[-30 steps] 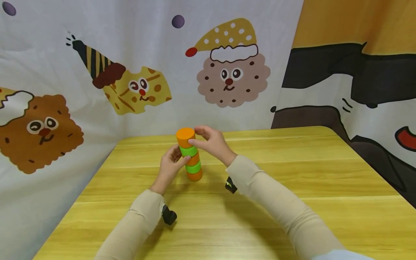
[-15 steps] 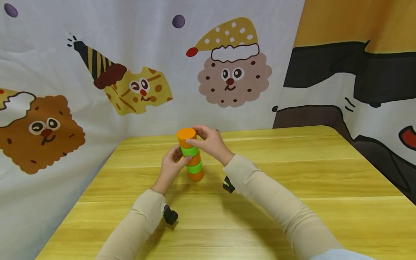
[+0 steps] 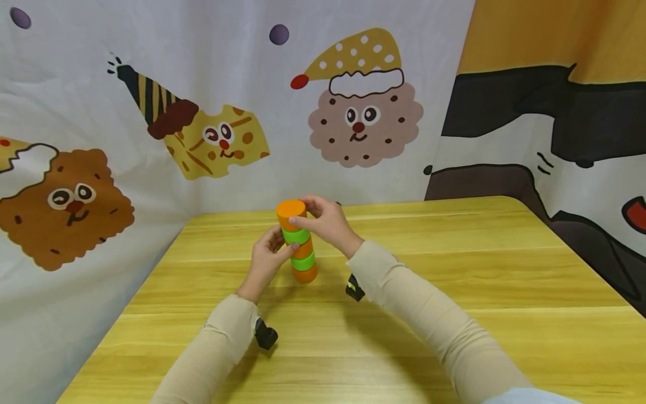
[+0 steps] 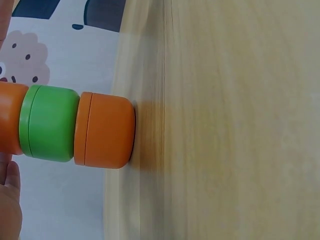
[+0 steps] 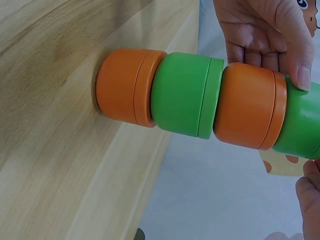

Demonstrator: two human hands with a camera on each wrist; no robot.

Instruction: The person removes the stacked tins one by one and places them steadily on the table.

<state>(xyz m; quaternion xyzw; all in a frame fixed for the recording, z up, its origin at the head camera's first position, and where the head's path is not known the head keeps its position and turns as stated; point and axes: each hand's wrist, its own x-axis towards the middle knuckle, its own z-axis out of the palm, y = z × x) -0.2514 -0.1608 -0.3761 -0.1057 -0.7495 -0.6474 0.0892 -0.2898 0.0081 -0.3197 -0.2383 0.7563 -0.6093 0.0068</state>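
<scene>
Five small round lidded jars stand upright in one column, orange and green by turns. The bottom orange jar (image 3: pixel 305 273) rests on the table, and the top orange jar (image 3: pixel 291 216) crowns the stack. My right hand (image 3: pixel 330 221) holds that top jar from the right side, thumb across its front. From the left, my left hand (image 3: pixel 267 255) grips the upper green jar (image 3: pixel 296 237); its thumb lies at the front, near the middle orange jar (image 3: pixel 303 249). The right wrist view shows the left thumb pressed on this green jar (image 5: pixel 301 117). The lower green jar (image 4: pixel 52 122) is untouched.
The wood-grain table (image 3: pixel 454 269) reaches back to a cloth backdrop (image 3: pixel 227 45) printed with cartoon biscuits and cheese. Black camera mounts sit under both wrists, the left mount (image 3: pixel 265 335) and the right mount (image 3: pixel 355 288), close over the table.
My right wrist has shifted slightly left toward the stack. Both hands keep their hold, and the column of jars stands as before. The head view has drifted a little.
</scene>
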